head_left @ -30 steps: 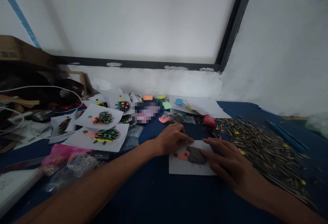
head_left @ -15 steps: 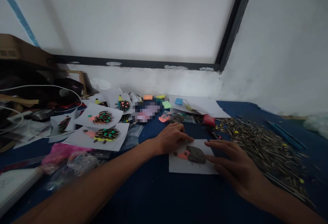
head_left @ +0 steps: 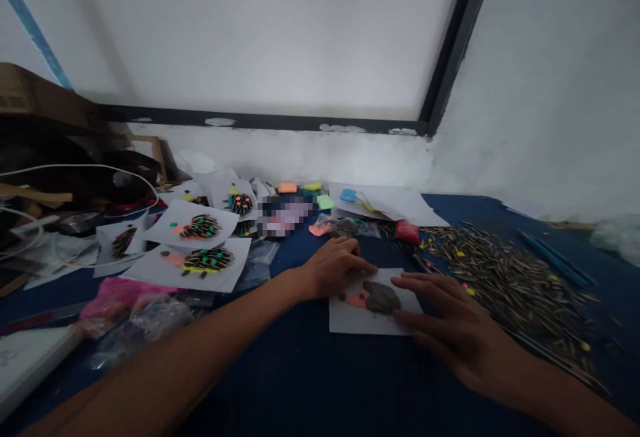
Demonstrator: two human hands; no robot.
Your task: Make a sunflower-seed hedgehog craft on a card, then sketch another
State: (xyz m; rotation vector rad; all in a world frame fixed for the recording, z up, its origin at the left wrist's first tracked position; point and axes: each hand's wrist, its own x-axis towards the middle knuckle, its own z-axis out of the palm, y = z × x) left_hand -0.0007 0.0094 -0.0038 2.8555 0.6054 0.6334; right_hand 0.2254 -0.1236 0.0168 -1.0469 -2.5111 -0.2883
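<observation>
One small white paper sheet (head_left: pixel 355 324) lies flat on the blue tabletop (head_left: pixel 295 384), bearing a part-made clay hedgehog (head_left: pixel 381 297) with a pink face and a smooth grey body. The left hand (head_left: pixel 334 267), fingers curled, lies over the sheet's upper left corner; whether it grips anything underneath cannot be told. Well open, the right hand (head_left: pixel 457 327) spreads its fingers over the right side of the paper, fingertips at or just above the edge of the grey clay; contact is unclear. The hands stand apart. Judging by the green-dotted hedgehog (head_left: pixel 206 260) and its neighbours on paper at the left, which carry rows of striped seeds, this piece looks only partly built: face, dark spots and body are laid down, while its back shows no seeds or coloured dots. A broad heap of sunflower seeds (head_left: pixel 520 284) lies beyond the right hand, and a pink clay lump (head_left: pixel 320 226) sits behind the left.
</observation>
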